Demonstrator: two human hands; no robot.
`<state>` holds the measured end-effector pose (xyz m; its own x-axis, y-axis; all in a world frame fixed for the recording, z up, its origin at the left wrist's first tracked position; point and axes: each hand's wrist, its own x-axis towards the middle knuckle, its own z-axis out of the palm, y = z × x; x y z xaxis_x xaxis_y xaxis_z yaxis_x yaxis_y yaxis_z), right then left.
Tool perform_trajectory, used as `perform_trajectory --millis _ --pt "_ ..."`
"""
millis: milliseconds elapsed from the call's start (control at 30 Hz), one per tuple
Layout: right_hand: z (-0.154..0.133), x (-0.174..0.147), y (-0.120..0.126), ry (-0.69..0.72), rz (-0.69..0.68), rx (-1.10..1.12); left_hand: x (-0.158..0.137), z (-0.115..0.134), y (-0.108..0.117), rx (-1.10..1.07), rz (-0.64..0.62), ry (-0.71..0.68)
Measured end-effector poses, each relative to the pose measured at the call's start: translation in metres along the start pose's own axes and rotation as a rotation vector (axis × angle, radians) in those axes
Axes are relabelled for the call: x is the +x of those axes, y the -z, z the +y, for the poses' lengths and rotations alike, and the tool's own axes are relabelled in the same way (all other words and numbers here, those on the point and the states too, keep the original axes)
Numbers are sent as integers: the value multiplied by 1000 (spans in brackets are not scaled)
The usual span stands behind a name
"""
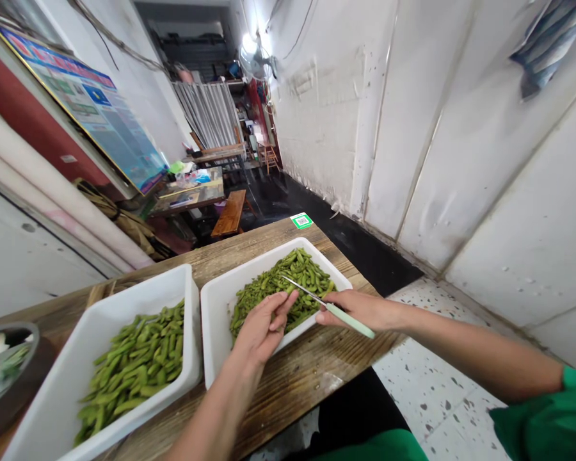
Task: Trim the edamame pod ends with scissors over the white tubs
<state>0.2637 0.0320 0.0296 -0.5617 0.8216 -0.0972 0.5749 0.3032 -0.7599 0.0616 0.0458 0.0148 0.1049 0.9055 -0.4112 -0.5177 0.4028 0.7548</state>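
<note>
Green clothing point(547, 416) and 2 bare forearms lie closest, reaching over a wooden table point(312, 378). The right hand point(355, 308) is closed around the pale-green handle of a slim cutting tool point(350, 320), probably scissors, its tip aimed away and leftward. The left hand point(262, 323) is half curled, fingertips together beside the blade; whether they pinch a pod cannot be told. Both hover above the near edge of the right white tray point(211, 320), where green pods point(259, 282) are heaped; the left tray point(192, 333) holds more. Trimming well would seem to call for 1 pod at a time, fingertips behind the cutting line, wrists steady, and cuts kept over the tray.
</note>
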Motion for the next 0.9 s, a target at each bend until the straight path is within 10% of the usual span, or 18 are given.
perform_trajectory --millis 567,900 --pt "-2 3 -3 -27 -2 -20 2 -4 0 110 -36 69" --pt "11 -4 21 -229 -13 396 17 13 -4 564 -80 27"
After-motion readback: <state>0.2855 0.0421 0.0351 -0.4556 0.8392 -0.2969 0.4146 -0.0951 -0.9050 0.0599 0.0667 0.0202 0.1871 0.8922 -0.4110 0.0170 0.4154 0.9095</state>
